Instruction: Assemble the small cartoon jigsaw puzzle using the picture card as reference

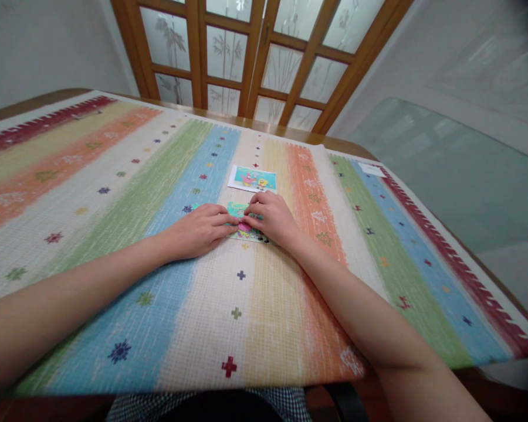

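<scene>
A small, bright cartoon picture (250,234), which looks like a little jigsaw puzzle, lies flat on the tablecloth under my fingers. My left hand (205,230) comes in from the left, its fingers pressed together and their tips on the picture's middle. From the right, my right hand (270,217) bends its fingers over the picture, thumb and fingertips close to those of the left. Fingers cover part of the picture, and any seams in it are too small to make out. Just behind it lies a white-edged card (253,179) with cartoon figures on teal.
The striped tablecloth (211,316) covers a wooden table. A white slip of paper (371,170) lies near the far right edge. A small teal spot (196,206) shows behind my left hand. Wooden doors with frosted panes (226,53) stand beyond the table.
</scene>
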The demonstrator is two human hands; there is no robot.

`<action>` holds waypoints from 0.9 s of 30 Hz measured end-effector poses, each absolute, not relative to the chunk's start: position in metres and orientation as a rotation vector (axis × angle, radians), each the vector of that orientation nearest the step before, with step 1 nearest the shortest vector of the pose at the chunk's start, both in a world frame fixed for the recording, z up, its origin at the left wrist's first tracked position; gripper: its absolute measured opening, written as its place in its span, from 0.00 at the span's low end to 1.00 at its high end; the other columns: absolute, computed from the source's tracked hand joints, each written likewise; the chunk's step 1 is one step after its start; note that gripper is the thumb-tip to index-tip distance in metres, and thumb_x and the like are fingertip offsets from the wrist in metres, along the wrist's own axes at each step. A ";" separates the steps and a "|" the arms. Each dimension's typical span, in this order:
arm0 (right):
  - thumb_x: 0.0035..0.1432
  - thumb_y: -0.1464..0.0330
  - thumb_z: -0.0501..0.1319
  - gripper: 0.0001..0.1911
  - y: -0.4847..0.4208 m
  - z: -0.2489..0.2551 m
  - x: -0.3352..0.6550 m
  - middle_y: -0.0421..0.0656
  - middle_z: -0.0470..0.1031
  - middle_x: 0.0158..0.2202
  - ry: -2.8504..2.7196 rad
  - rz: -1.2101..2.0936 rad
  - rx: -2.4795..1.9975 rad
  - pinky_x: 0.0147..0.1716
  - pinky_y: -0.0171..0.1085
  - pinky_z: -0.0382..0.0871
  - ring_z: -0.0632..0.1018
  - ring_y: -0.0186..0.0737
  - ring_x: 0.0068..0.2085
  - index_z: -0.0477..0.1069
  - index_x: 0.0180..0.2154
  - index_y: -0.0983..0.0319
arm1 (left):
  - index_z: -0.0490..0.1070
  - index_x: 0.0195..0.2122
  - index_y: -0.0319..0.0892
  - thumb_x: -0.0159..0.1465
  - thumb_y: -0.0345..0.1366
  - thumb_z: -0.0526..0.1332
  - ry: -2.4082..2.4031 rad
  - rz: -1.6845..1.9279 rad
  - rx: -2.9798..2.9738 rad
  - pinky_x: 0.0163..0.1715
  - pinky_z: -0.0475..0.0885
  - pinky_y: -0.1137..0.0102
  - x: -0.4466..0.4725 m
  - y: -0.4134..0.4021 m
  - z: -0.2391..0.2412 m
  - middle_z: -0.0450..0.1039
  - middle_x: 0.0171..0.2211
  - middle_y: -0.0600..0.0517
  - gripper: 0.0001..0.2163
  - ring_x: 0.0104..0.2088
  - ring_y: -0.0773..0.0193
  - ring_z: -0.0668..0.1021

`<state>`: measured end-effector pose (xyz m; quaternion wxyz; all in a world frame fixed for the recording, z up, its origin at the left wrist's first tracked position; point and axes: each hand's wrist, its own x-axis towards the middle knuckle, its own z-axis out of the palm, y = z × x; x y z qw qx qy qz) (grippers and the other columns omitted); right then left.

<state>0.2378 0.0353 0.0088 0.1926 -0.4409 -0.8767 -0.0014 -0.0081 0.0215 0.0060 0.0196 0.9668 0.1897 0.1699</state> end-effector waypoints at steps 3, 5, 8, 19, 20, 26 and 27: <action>0.63 0.59 0.65 0.11 0.035 0.009 0.239 0.47 0.76 0.40 -2.464 0.017 -1.255 0.41 0.42 0.59 0.72 0.46 0.43 0.80 0.36 0.59 | 0.73 0.55 0.44 0.70 0.30 0.54 0.587 0.511 3.015 0.55 0.67 0.54 -0.008 0.022 0.006 0.76 0.55 0.47 0.16 0.54 0.52 0.73; 0.63 0.59 0.64 0.11 0.035 0.008 0.239 0.47 0.76 0.40 -2.461 0.042 -1.263 0.41 0.41 0.59 0.72 0.45 0.43 0.79 0.37 0.59 | 0.73 0.55 0.43 0.70 0.30 0.54 0.591 0.502 3.024 0.55 0.67 0.54 -0.009 0.021 0.007 0.76 0.55 0.47 0.15 0.54 0.52 0.73; 0.63 0.58 0.64 0.11 0.036 0.006 0.240 0.46 0.75 0.40 -2.448 0.038 -1.270 0.41 0.41 0.59 0.72 0.45 0.44 0.78 0.38 0.59 | 0.74 0.54 0.43 0.70 0.29 0.54 0.587 0.519 3.028 0.55 0.67 0.55 -0.008 0.021 0.007 0.76 0.54 0.47 0.15 0.53 0.52 0.74; 0.64 0.60 0.63 0.10 0.043 0.000 0.238 0.46 0.75 0.39 -2.479 0.027 -1.139 0.40 0.41 0.58 0.72 0.44 0.42 0.78 0.36 0.59 | 0.74 0.53 0.41 0.70 0.30 0.54 0.562 0.563 3.105 0.53 0.68 0.58 -0.008 0.023 0.006 0.77 0.53 0.47 0.14 0.51 0.54 0.74; 0.64 0.61 0.63 0.09 0.043 -0.001 0.238 0.46 0.75 0.39 -2.477 0.033 -1.135 0.40 0.41 0.58 0.72 0.44 0.42 0.78 0.36 0.59 | 0.74 0.53 0.41 0.70 0.30 0.55 0.563 0.564 3.102 0.53 0.68 0.58 -0.008 0.023 0.006 0.77 0.54 0.48 0.14 0.51 0.54 0.74; 0.67 0.64 0.59 0.10 0.045 0.001 0.243 0.46 0.74 0.38 -2.337 0.137 -1.121 0.42 0.42 0.62 0.72 0.44 0.41 0.77 0.37 0.60 | 0.74 0.53 0.42 0.71 0.31 0.54 0.584 0.550 3.060 0.55 0.67 0.58 -0.008 0.023 0.005 0.76 0.55 0.49 0.13 0.53 0.54 0.73; 0.68 0.64 0.57 0.11 0.046 0.002 0.244 0.46 0.74 0.37 -2.276 0.157 -1.124 0.42 0.41 0.63 0.73 0.43 0.41 0.77 0.37 0.60 | 0.74 0.54 0.41 0.71 0.31 0.54 0.591 0.545 3.052 0.56 0.66 0.58 -0.008 0.023 0.005 0.76 0.56 0.49 0.14 0.54 0.54 0.73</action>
